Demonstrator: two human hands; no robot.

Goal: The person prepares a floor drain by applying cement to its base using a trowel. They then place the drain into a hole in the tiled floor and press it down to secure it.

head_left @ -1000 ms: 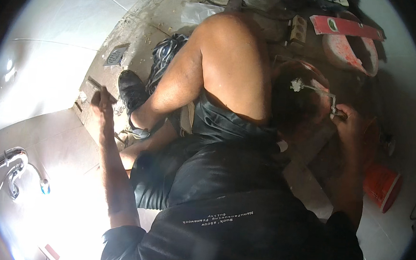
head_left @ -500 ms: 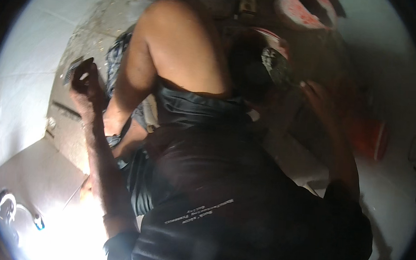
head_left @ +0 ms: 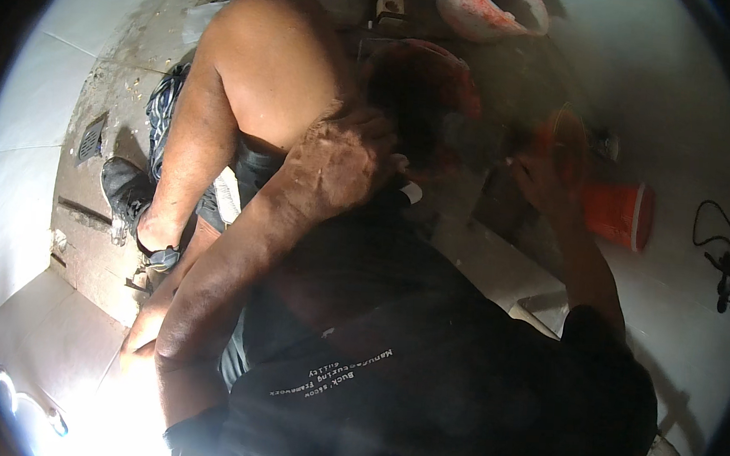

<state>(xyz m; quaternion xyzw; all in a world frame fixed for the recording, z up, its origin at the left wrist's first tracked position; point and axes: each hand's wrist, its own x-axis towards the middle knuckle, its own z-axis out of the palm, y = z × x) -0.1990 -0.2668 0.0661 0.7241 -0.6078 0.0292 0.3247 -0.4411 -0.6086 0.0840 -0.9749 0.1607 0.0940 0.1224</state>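
Note:
My left hand (head_left: 344,156) reaches across my lap beside my bent right knee (head_left: 264,38), its fingers curled and partly shadowed; what they hold is unclear. Close by is a round red-rimmed bucket (head_left: 461,83) with a dark interior. My right hand (head_left: 528,178) is dim and blurred, reaching toward a reddish round container (head_left: 567,140); its grip cannot be made out. Just right of that hand, an orange cylindrical container (head_left: 617,212) lies on its side.
A pink-stained container (head_left: 474,17) and socket block (head_left: 390,2) are at the top. A floor drain (head_left: 90,138) lies near my shoe (head_left: 120,175) at left. A chrome fitting (head_left: 54,418) is at lower left. A black cable (head_left: 718,270) is at right.
My left hand has swung from the floor at left across my lap to the right. My right hand's metal trowel is no longer visible. The view has shifted, moving the surroundings leftward and upward.

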